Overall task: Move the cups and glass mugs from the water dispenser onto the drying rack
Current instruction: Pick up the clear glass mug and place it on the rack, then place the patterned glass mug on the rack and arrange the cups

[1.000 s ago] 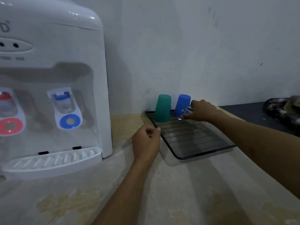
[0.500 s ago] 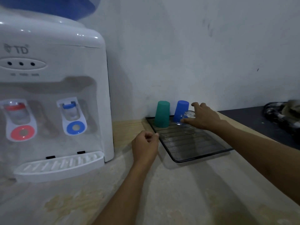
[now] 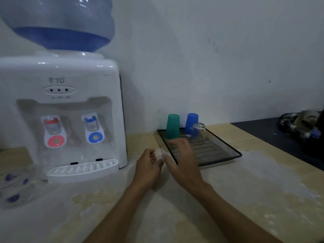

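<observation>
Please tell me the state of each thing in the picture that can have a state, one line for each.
green cup: upside down on the drying rack
blue cup: upside down on the rack
glass mug: upside down on the rack, released
left hand: loosely curled, empty
right hand: open, empty
water bottle: partly filled

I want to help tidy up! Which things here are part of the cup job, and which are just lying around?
Part of the job:
- green plastic cup, upside down
- blue plastic cup, upside down
- clear glass mug
- black mesh drying rack
- white water dispenser
- clear glass with blue dots, beside the dispenser

Just lying about:
- crumpled dark cloth on the black counter
</observation>
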Tool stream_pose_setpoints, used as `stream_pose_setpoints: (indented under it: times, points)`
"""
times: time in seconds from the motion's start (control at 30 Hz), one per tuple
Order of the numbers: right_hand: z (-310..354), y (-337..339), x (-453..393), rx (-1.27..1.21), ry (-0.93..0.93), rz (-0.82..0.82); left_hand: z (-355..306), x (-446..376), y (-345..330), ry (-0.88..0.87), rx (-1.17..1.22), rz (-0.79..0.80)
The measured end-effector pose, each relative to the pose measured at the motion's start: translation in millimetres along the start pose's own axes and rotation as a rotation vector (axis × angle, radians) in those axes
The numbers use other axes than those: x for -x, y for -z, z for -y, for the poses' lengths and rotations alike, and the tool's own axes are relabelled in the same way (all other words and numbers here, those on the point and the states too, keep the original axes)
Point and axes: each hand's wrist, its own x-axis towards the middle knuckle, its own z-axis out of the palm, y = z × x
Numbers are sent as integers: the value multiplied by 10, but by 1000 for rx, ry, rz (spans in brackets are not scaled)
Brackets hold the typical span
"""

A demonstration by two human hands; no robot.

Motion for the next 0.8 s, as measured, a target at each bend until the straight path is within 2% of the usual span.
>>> stream_pose_setpoints:
  times: [0.33, 0.57, 0.67, 0.8]
  points:
    - [295, -128, 494, -43, 204, 141, 171, 466, 496, -78, -124, 40]
    - [312, -157, 487, -59, 230, 156, 269, 635, 723, -202, -171, 42]
    - [291, -223, 440, -98, 234, 175, 285, 717, 868, -267, -176, -35]
    - [349, -390, 370, -131, 260, 248, 290, 819, 1104, -472, -281, -211]
